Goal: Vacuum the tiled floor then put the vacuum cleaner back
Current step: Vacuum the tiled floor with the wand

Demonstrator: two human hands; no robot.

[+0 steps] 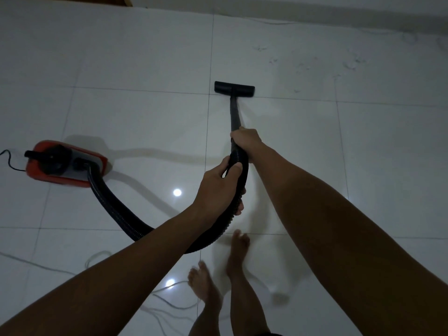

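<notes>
A red canister vacuum cleaner [65,164] stands on the white tiled floor [145,57] at the left. Its black ribbed hose [114,209] curves down and round to my hands. My right hand [246,141] is closed around the black wand [234,115] near its top. Just behind it, my left hand [221,183] grips the hose where it meets the wand. The flat black floor nozzle [234,88] rests on the tiles ahead, on a grout line.
A black power cord [9,161] leaves the canister to the left. White cables [160,301] trail over the floor near my bare feet [218,270]. Dusty marks [349,65] dot the tiles at the far right. A wall base [315,13] runs along the top.
</notes>
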